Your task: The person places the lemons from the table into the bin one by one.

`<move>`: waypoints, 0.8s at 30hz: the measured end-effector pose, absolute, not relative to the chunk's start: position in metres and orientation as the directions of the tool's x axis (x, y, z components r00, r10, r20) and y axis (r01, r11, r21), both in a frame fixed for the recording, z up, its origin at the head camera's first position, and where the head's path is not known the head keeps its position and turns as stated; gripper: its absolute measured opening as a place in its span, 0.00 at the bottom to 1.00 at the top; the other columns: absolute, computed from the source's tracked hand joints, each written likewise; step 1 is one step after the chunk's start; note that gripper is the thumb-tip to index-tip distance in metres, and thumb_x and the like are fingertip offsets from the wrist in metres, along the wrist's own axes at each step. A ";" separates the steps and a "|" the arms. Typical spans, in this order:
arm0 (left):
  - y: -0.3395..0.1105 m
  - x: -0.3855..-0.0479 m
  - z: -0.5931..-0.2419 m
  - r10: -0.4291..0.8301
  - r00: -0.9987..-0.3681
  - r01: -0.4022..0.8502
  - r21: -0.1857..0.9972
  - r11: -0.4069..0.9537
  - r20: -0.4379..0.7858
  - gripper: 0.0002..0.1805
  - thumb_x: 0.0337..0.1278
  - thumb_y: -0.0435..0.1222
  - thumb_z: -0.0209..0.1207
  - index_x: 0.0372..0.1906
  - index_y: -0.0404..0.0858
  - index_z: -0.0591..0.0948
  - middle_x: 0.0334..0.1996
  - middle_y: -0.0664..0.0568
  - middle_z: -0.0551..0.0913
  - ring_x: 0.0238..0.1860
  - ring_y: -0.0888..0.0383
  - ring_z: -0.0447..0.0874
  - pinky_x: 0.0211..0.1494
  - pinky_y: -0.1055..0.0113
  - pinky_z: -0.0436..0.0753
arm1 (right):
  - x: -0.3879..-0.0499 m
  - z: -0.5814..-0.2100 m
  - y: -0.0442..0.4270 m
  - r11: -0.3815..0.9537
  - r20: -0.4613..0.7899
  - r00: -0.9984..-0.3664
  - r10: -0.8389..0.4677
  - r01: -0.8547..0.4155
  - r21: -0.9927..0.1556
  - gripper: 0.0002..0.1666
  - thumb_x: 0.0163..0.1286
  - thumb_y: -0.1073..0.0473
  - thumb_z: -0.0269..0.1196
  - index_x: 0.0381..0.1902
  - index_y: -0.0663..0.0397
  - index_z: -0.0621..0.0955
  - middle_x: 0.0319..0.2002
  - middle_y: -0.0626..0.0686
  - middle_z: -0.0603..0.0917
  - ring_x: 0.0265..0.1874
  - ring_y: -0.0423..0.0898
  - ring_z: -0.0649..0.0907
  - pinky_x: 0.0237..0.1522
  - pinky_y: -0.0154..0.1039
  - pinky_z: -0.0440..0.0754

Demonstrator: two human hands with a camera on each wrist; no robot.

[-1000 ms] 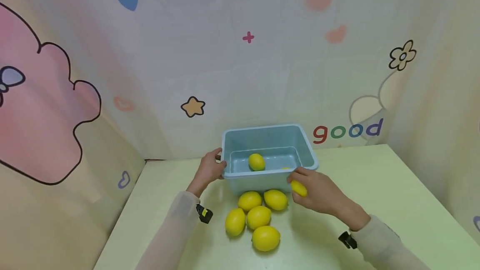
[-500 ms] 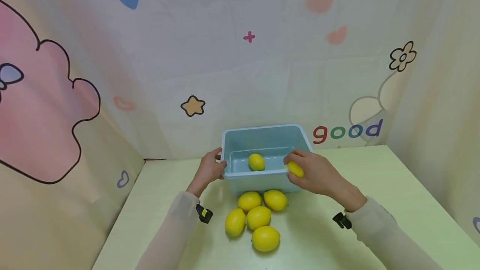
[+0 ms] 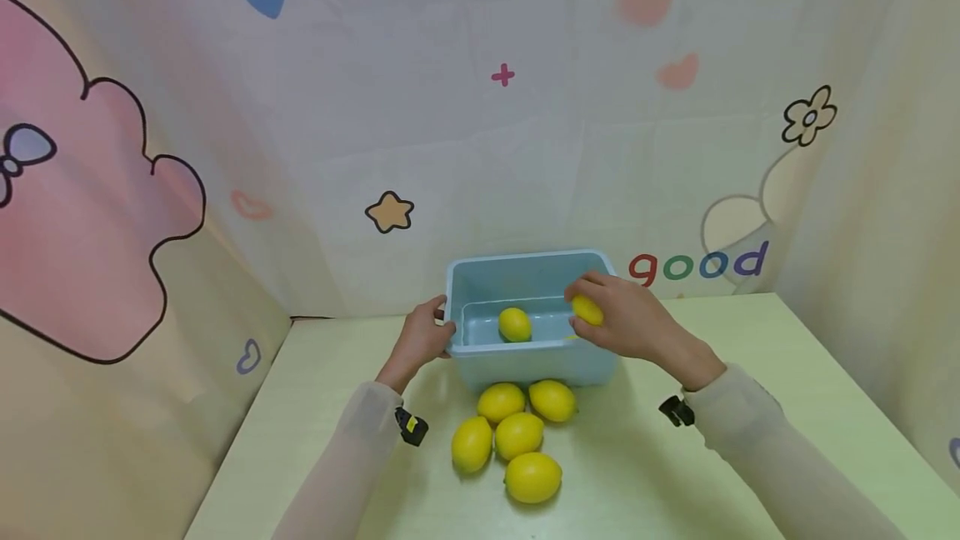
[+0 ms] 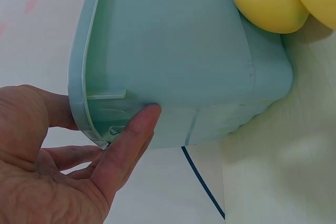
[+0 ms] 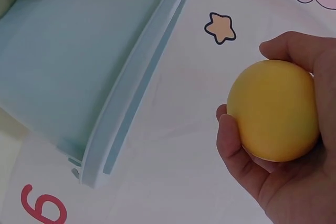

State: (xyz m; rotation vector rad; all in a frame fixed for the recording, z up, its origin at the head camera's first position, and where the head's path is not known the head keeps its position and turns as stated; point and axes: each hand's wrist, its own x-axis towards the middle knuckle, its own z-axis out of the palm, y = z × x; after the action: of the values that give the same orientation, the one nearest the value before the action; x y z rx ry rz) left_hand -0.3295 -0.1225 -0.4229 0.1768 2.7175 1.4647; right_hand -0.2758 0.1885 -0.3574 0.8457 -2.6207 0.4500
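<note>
A light blue plastic bin [image 3: 536,367] stands at the back of the table. My left hand [image 3: 417,340] grips its left end at the rim; the left wrist view shows the thumb and fingers on either side of the bin's rim [image 4: 79,87]. My right hand [image 3: 641,323] holds a lemon [image 3: 587,310] above the bin's right part. In the right wrist view, the thumb and fingers wrap round that lemon [image 5: 274,111]. Inside the bin lies another lemon [image 3: 514,324], and a sliver of yellow shows behind the front rim. In front are several loose lemons [image 3: 519,437].
The loose lemons sit close together on the pale table [image 3: 660,457], the rearmost near the bin's front wall. A printed curtain [image 3: 420,123] hangs just behind the bin and along both sides.
My right hand has lifted the lemon from in front of the bin's front wall, up and over the rim. My left hand, the bin and the loose lemons have stayed in place.
</note>
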 end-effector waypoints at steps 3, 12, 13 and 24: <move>-0.123 -0.330 -0.424 0.124 -0.992 0.080 0.828 0.555 0.012 0.30 0.65 0.31 0.53 0.72 0.36 0.66 0.55 0.33 0.79 0.42 0.43 0.87 0.33 0.54 0.89 | -0.281 -0.354 0.186 0.772 0.407 -0.765 -0.499 -0.606 -0.193 0.14 0.62 0.54 0.66 0.45 0.50 0.82 0.44 0.50 0.83 0.29 0.42 0.80 0.31 0.34 0.81; -0.124 -0.332 -0.423 0.129 -0.992 0.078 0.828 0.556 0.007 0.30 0.64 0.31 0.53 0.72 0.37 0.66 0.57 0.34 0.78 0.43 0.44 0.87 0.32 0.58 0.89 | -0.294 -0.346 0.179 0.782 0.377 -0.781 -0.498 -0.593 -0.195 0.15 0.63 0.54 0.64 0.47 0.50 0.82 0.46 0.51 0.83 0.28 0.44 0.78 0.31 0.35 0.80; -0.124 -0.332 -0.423 0.130 -0.991 0.079 0.827 0.557 0.007 0.31 0.64 0.32 0.53 0.72 0.37 0.65 0.57 0.34 0.78 0.43 0.44 0.87 0.30 0.60 0.89 | -0.296 -0.345 0.178 0.784 0.372 -0.783 -0.498 -0.590 -0.194 0.15 0.64 0.54 0.64 0.47 0.50 0.82 0.46 0.52 0.83 0.28 0.44 0.79 0.31 0.36 0.80; -0.124 -0.329 -0.423 0.135 -0.991 0.085 0.829 0.553 0.011 0.31 0.64 0.32 0.53 0.72 0.36 0.65 0.57 0.33 0.78 0.45 0.41 0.86 0.32 0.57 0.89 | -0.313 -0.334 0.172 0.787 0.374 -0.784 -0.495 -0.587 -0.188 0.16 0.65 0.53 0.64 0.49 0.51 0.81 0.51 0.53 0.81 0.38 0.51 0.82 0.41 0.46 0.84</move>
State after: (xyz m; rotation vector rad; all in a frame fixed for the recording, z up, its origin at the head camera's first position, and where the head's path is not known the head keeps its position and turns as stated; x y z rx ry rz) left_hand -0.3294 -0.1238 -0.4231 0.1932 2.7209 1.4475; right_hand -0.3133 0.1722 -0.3343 0.8320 -2.6728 0.4269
